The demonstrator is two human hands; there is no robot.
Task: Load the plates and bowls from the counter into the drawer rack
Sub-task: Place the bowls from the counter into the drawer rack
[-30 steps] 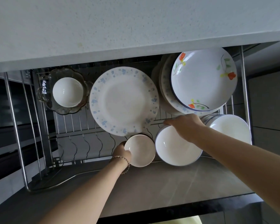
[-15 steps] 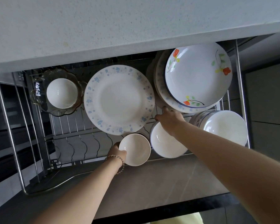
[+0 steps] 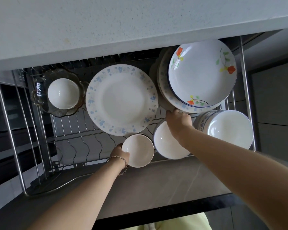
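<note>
The open wire drawer rack [image 3: 68, 130] sits under the grey counter [image 3: 106, 22]. My left hand [image 3: 119, 152] grips the rim of a small cream bowl [image 3: 138, 151] at the rack's front. My right hand [image 3: 178, 121] reaches over a white bowl [image 3: 166, 145] and touches the lower edge of a plate stack [image 3: 176, 103] topped by a red-flower plate [image 3: 201, 72]. A blue-flower plate [image 3: 121, 99] stands in the middle. A white bowl [image 3: 62, 93] rests in a glass dish [image 3: 80, 85] at the left. A stack of bowls [image 3: 228, 128] sits at the right.
The rack's left front slots [image 3: 83, 146] hold nothing. A grey drawer front panel [image 3: 165, 185] lies below the bowls, with a black edge [image 3: 173, 211] beneath it. Steel side rails [image 3: 246, 77] frame the rack. A yellow-green garment [image 3: 181, 224] shows at the bottom.
My right hand moved up from the white bowl's rim to the lower edge of the plate stack. My left hand stayed on the small cream bowl.
</note>
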